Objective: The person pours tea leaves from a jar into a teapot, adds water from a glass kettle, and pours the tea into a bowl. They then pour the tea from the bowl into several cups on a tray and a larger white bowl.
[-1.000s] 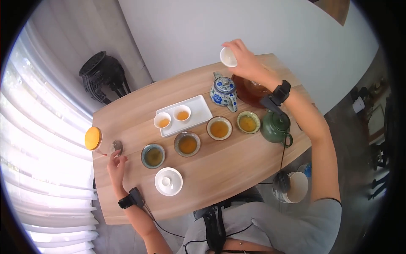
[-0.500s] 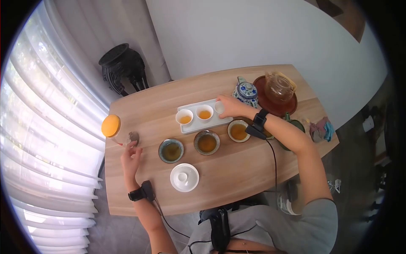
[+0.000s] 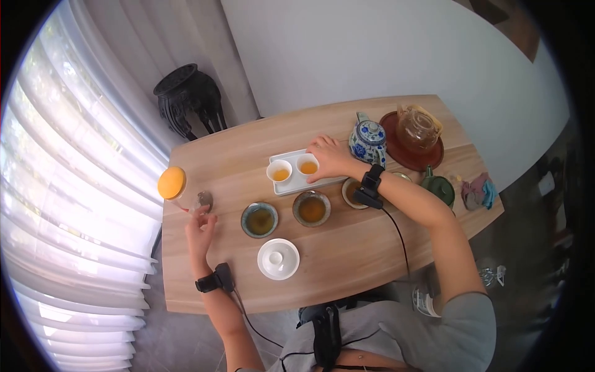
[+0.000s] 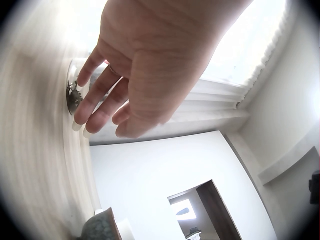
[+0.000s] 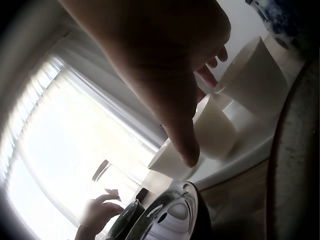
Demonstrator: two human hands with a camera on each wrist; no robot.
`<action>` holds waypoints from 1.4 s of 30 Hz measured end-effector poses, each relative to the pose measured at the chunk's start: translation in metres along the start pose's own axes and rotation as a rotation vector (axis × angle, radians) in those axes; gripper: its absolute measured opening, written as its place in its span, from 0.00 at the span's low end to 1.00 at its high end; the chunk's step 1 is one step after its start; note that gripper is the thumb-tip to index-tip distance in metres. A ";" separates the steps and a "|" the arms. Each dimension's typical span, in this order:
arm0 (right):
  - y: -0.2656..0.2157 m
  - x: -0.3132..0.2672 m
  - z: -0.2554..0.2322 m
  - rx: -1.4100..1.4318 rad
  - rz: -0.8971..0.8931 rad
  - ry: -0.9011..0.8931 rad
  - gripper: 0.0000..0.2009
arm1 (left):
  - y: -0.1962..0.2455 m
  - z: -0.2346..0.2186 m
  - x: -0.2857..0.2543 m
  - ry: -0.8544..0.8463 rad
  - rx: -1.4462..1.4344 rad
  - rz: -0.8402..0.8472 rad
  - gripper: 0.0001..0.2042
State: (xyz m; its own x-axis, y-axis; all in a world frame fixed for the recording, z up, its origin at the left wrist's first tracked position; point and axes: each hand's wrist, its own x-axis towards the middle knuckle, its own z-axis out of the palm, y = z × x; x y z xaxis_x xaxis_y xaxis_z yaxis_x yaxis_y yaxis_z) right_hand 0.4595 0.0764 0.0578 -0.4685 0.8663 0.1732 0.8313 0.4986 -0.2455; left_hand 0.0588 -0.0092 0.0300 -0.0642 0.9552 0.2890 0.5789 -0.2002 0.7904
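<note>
In the head view my right hand (image 3: 334, 160) is over the white tray (image 3: 286, 186), thumb and fingers round the middle white cup (image 3: 307, 165) of amber tea. Another white cup (image 3: 279, 173) with tea stands left of it. In the right wrist view my thumb lies along the middle cup (image 5: 215, 131); a third cup (image 5: 255, 80) stands beside it, hidden by the hand from above. My left hand (image 3: 199, 240) rests at the table's left, fingers loosely bent and holding nothing. Its fingertips are near a small dark object (image 3: 205, 199) and a yellow-lidded clear jar (image 3: 171, 183).
Tea bowls (image 3: 260, 220) (image 3: 311, 208) and a white lidded bowl (image 3: 278, 259) stand nearer the body. A blue-and-white teapot (image 3: 368, 141), a glass teapot (image 3: 418, 130) on a red-brown tray (image 3: 396, 146), a green teapot (image 3: 439, 186) and cloths (image 3: 477, 191) are at right.
My right hand has brought its cup down onto the tray, let it go and shifted left to the middle cup. My left hand keeps its place. The head view has shifted.
</note>
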 end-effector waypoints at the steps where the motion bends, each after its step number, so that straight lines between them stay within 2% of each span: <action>1: 0.002 0.002 0.004 0.049 0.022 0.040 0.37 | 0.000 0.000 -0.001 0.003 0.011 0.010 0.14; 5: 0.008 0.009 0.005 0.103 0.086 0.050 0.37 | -0.003 0.001 0.000 0.005 0.017 0.040 0.14; 7: 0.001 0.008 -0.016 0.262 0.176 0.062 0.38 | -0.003 0.001 0.000 0.011 -0.015 0.009 0.14; 8: 0.002 0.008 -0.025 0.254 0.187 0.068 0.38 | -0.002 0.000 -0.001 0.003 -0.024 0.017 0.14; 10: 0.010 0.005 -0.049 0.614 0.221 0.181 0.38 | 0.002 -0.001 -0.002 0.017 -0.030 -0.005 0.14; 11: 0.014 0.002 -0.061 0.599 0.245 0.194 0.38 | 0.000 -0.001 -0.002 -0.005 -0.047 0.008 0.14; 13: 0.024 -0.009 -0.092 0.869 0.258 0.320 0.36 | -0.008 -0.002 -0.001 -0.004 -0.078 0.010 0.14; 14: 0.033 -0.020 -0.108 0.852 0.284 0.337 0.36 | -0.010 -0.002 0.000 -0.029 -0.096 0.023 0.14; 16: 0.051 -0.040 -0.138 1.029 0.261 0.461 0.34 | -0.014 -0.002 0.000 -0.015 -0.081 0.003 0.14; 17: 0.060 -0.051 -0.151 1.019 0.278 0.472 0.34 | -0.014 -0.002 0.001 -0.032 -0.092 0.010 0.14; 19: 0.082 -0.077 -0.174 1.042 0.357 0.605 0.31 | -0.014 -0.002 0.001 -0.012 -0.095 -0.017 0.14; 23: 0.146 -0.121 -0.184 0.934 0.458 0.726 0.33 | -0.016 0.000 0.001 -0.020 -0.093 -0.027 0.14; 25: 0.167 -0.139 -0.182 0.686 0.572 0.685 0.32 | -0.015 0.001 0.001 -0.025 -0.104 -0.030 0.14; 31: 0.196 -0.173 -0.168 0.575 0.676 0.572 0.30 | -0.016 0.003 0.002 -0.043 -0.127 -0.054 0.14; 35: 0.224 -0.179 -0.167 0.520 0.687 0.513 0.31 | -0.016 0.004 0.002 -0.032 -0.156 -0.070 0.14; 42: 0.223 -0.176 -0.203 0.274 0.664 0.401 0.30 | -0.016 0.003 0.001 -0.038 -0.154 -0.073 0.13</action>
State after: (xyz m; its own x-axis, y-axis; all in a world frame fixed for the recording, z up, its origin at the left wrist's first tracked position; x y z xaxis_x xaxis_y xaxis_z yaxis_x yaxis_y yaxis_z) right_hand 0.7880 0.0293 0.1659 0.2802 0.9333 0.2248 0.7712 -0.0794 -0.6317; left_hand 0.0517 -0.0041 0.0164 -0.0689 0.9754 0.2094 0.4420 -0.1583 0.8830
